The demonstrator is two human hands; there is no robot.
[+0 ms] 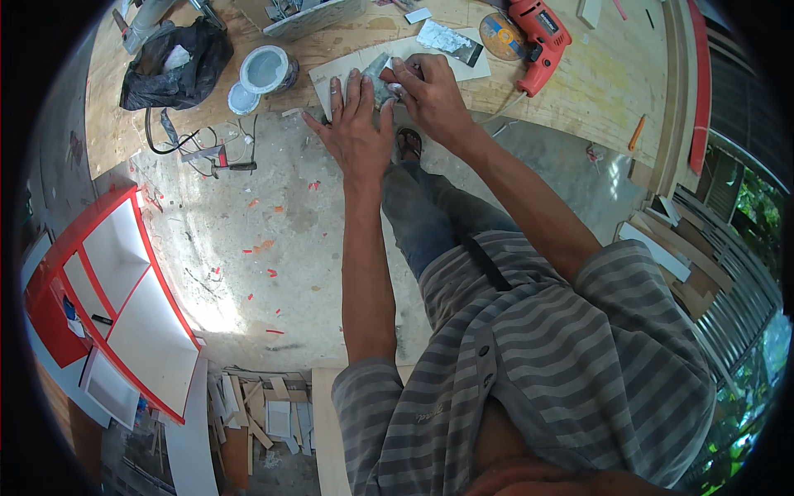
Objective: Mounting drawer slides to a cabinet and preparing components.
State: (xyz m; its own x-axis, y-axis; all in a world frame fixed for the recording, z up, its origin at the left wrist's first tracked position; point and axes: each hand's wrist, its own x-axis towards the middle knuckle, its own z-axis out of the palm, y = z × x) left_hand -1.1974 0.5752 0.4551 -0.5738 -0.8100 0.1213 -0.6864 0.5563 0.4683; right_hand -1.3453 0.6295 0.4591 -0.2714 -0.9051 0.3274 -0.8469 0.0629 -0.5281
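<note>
My left hand [357, 128] lies with its fingers stretched over a pale flat board [321, 81] at the bench's near edge. Beside it, my right hand [430, 93] pinches a small reddish-brown folded piece [388, 75] that looks like sandpaper, held low over the board. A greyish patch [376, 66] shows on the board between the hands. Beyond my right hand rests a flat scraper-like sheet [447, 40] smeared with white paste. My fingers partly hide the board and the folded piece.
A red power drill [542, 40] and a round disc [501, 36] lie to the right. On the left stand an open tub [265, 69], its lid [243, 98] and a black bag [186, 70]. A clamp [219, 159] hangs near the edge. A red-and-white cabinet [157, 322] stands lower left.
</note>
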